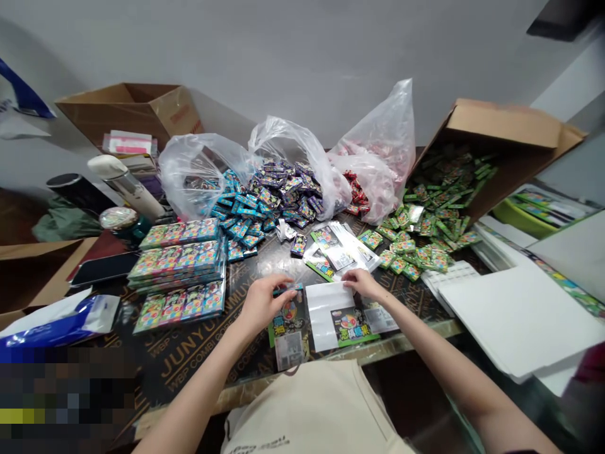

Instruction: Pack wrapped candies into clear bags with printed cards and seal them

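My left hand (267, 304) is closed with curled fingers at the top edge of a clear bag with a dark, green-edged printed card (289, 325). A thin blue edge shows by its fingertips. My right hand (365, 284) pinches the top edge of a white-and-clear plastic bag (326, 315), which has a similar printed panel at its lower right. Both bags lie side by side at the table's front edge. Just beyond my hands is a loose pile of more printed bags (338, 249), with a small purple box (299, 244) beside it.
Neat stacks of filled packs (182, 268) stand at left. Behind are heaps of blue boxes (246, 217), purple boxes (288, 189) and red packets (357, 192) in clear bags. Green boxes (420, 243) spill from a tipped carton (505, 126). White sheets (515, 309) lie at right.
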A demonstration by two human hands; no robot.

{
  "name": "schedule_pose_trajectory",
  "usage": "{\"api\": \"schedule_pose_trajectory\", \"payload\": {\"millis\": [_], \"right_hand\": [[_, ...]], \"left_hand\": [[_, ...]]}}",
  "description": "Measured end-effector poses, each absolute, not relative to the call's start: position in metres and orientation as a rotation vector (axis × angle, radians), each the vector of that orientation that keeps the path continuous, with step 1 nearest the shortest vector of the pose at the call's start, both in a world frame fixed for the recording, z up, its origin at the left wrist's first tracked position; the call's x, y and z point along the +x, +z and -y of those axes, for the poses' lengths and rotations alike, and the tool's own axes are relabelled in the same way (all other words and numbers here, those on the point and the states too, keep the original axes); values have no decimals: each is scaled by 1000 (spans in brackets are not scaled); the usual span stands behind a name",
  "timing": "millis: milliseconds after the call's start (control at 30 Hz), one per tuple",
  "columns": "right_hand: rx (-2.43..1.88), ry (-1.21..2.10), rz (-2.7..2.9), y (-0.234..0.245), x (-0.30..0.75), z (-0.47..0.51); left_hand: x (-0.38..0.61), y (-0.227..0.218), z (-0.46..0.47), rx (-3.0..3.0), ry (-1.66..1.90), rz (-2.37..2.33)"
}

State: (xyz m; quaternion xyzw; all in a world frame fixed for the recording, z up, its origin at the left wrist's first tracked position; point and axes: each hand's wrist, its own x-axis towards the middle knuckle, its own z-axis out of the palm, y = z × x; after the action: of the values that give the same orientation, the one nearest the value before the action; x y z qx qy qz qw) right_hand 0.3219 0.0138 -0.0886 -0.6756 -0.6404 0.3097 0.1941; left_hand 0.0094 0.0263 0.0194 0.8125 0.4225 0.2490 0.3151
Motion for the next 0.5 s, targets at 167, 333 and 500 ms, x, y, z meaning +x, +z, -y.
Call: {"api": "schedule_pose_trajectory", "payload": {"millis": [167, 333, 500], "right_hand": [[-1855, 1124, 1749, -87, 333, -24], [-1825, 1191, 1736, -89, 336, -31], [-1787, 1045, 1775, -87, 329, -25]], "left_hand": [[10, 26, -34, 2223, 584, -981], [13, 26, -37, 2294, 568, -927], [14, 26, -31, 2412, 540, -950]]}}
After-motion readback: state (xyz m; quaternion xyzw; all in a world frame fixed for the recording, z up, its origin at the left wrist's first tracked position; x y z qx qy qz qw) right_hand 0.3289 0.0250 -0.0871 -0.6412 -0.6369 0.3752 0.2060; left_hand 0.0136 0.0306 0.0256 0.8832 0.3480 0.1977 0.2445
